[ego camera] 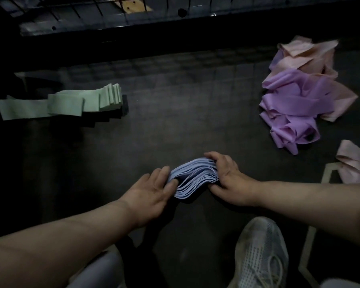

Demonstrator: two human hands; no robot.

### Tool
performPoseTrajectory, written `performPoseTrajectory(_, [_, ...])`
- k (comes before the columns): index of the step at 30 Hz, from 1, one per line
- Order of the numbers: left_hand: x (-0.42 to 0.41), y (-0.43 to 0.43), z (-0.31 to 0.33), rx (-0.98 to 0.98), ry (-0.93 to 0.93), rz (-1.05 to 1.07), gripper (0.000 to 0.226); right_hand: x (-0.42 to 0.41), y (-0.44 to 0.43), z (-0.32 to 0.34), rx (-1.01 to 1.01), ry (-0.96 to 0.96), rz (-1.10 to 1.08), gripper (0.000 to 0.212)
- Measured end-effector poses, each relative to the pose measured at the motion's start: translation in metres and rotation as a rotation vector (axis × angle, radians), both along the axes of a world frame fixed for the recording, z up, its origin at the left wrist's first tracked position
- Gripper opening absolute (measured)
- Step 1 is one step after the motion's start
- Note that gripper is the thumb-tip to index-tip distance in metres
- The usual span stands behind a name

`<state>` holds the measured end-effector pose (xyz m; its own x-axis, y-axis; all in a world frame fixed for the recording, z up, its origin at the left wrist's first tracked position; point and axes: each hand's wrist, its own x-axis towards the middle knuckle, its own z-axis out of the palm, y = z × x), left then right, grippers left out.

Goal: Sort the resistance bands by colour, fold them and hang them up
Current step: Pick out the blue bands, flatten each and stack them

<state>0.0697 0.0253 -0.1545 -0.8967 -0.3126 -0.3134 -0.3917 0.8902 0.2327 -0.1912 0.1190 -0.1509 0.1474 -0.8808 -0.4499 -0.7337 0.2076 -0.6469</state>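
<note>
A folded stack of light blue bands [192, 176] lies on the dark floor in the lower middle. My left hand [152, 193] presses its fingers against the stack's left end. My right hand [229, 176] clamps the stack's right end, fingers over the top and thumb underneath. A folded green band [71, 102] lies flat at the left, its layers fanned out. At the right sits a loose heap of purple bands [295, 109] tangled with pink bands [306, 54]. Another pink band [355, 163] lies at the right edge.
A dark wire rack [116, 19] with a wooden strip [131, 5] runs along the top. My grey shoe [262, 254] is on the floor at the bottom right. Pale painted lines [308, 240] mark the floor near the right edge.
</note>
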Motion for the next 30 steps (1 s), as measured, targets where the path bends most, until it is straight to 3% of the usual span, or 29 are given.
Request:
performPoseTrajectory(4, [-0.008, -0.002, 0.006, -0.012, -0.008, -0.001, 0.027, 0.003, -0.002, 0.004, 0.016, 0.013, 0.054, 0.089])
performPoseTrajectory(8, [-0.006, -0.009, 0.019, -0.063, 0.015, -0.008, 0.017, 0.002, 0.003, -0.002, -0.107, -0.008, -0.064, 0.086])
performPoseTrajectory(16, [-0.004, -0.011, 0.02, -0.098, -0.039, 0.023, 0.026, 0.0, 0.005, -0.002, -0.3, 0.004, 0.033, 0.07])
performPoseTrajectory(21, [-0.011, -0.008, 0.024, -0.087, -0.106, 0.039, 0.046, -0.003, 0.008, -0.002, -0.127, -0.088, -0.122, 0.082])
performPoseTrajectory(25, [-0.014, -0.009, 0.024, -0.078, -0.106, 0.038, 0.04, 0.005, 0.013, -0.003, -0.1, -0.012, -0.231, 0.096])
performPoseTrajectory(30, [-0.011, -0.01, 0.019, -0.081, -0.108, 0.028, 0.032, 0.016, 0.021, -0.001, -0.055, 0.076, -0.404, 0.078])
